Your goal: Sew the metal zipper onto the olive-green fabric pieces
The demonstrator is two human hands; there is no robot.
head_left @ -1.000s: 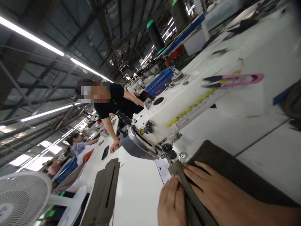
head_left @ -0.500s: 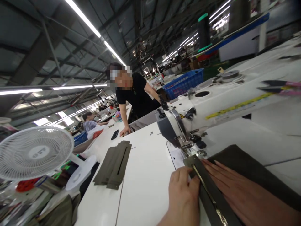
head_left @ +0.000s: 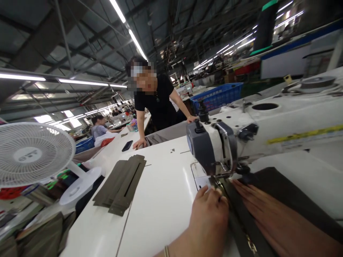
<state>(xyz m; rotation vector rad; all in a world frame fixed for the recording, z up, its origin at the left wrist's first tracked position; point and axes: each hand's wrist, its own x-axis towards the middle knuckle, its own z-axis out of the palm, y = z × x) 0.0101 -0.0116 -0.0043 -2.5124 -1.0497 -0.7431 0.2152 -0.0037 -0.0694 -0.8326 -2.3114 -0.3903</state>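
My left hand (head_left: 209, 216) rests on the white table with its fingertips on the near edge of a dark olive fabric strip with a zipper (head_left: 242, 232). Flat on the dark fabric piece (head_left: 289, 196), my right hand (head_left: 273, 221) points its fingers toward the presser foot (head_left: 218, 178). The strip's front end lies under the head of the white sewing machine (head_left: 241, 139).
A stack of olive fabric pieces with slots (head_left: 122, 184) lies on the table to the left. A white desk fan (head_left: 32, 153) stands at the left edge. A person in a black shirt (head_left: 157, 103) leans on the far table edge. A blue crate (head_left: 217, 96) sits behind.
The view has levelled and moved closer to the machine head. The strip has advanced under the presser foot, with both hands following it forward. The pink snips have left the view.
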